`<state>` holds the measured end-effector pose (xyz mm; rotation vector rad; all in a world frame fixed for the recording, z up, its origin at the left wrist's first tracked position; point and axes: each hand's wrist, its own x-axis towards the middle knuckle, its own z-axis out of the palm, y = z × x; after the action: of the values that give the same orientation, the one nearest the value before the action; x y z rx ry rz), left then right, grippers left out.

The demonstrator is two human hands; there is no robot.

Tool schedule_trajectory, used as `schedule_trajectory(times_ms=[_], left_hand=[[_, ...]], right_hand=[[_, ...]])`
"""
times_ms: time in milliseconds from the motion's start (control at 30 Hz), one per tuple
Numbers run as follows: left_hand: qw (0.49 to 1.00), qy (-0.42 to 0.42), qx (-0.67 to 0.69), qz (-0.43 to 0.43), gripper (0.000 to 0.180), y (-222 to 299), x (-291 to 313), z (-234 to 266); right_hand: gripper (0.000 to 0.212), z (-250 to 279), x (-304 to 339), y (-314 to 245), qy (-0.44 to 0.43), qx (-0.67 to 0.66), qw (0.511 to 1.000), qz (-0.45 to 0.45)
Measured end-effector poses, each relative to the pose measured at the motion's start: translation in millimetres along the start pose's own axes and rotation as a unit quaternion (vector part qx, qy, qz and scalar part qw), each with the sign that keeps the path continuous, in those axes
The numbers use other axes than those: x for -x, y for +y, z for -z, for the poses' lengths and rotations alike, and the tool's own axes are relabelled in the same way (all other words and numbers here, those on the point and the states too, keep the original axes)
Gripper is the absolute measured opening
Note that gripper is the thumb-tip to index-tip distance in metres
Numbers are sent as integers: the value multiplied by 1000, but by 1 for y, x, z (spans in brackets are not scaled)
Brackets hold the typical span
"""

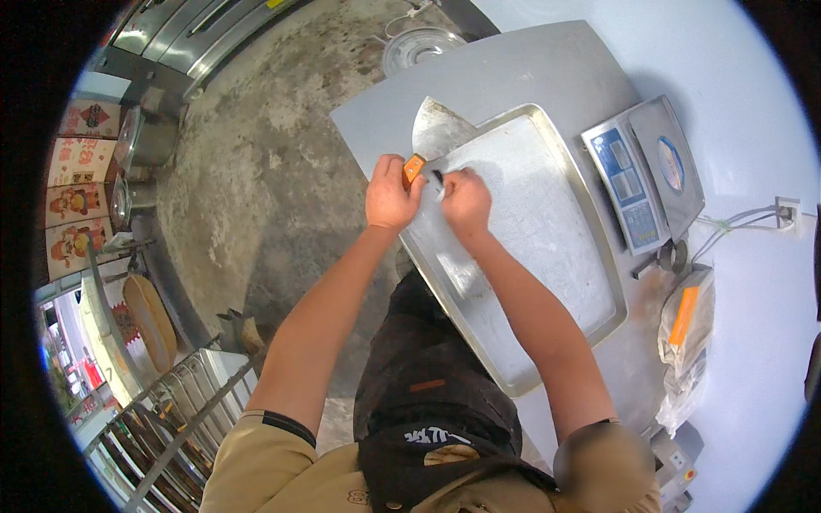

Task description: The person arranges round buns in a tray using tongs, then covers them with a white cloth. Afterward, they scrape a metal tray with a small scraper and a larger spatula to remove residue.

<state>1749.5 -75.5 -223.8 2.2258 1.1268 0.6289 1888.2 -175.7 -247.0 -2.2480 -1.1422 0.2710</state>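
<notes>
Tho nr tray, scale apart

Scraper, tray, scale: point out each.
Scraper (436,130): head view, on its metal blade.
Tray (543,214): head view, on a bare patch of its floor.
Scale (625,171): head view, on its blue control panel.

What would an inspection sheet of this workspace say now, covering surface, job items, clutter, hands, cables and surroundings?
Surface: smooth grey table bearing a rectangular silver metal tray.
Job items: orange-handled scraper with a broad metal blade.
Clutter: white-and-grey scale with a blue panel; crumpled clear plastic bag with an orange label.
Hands: left hand grips the scraper; right hand pinches a small dark-and-white item, identity unclear.
Cables: thin grey cables reach a white wall socket.
Surroundings: stained grey concrete floor.
</notes>
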Motion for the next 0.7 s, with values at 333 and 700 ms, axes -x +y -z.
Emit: schedule_trajectory(times_ms=[333,700], left_hand=[[1000,10,6,-15,33,1,2,-2],[1000,-2,-15,-7,36,-1,0,0]], right_hand=[[9,78,-19,112,138,-100,979,-112],[13,94,-7,128,110,25,970,-216]])
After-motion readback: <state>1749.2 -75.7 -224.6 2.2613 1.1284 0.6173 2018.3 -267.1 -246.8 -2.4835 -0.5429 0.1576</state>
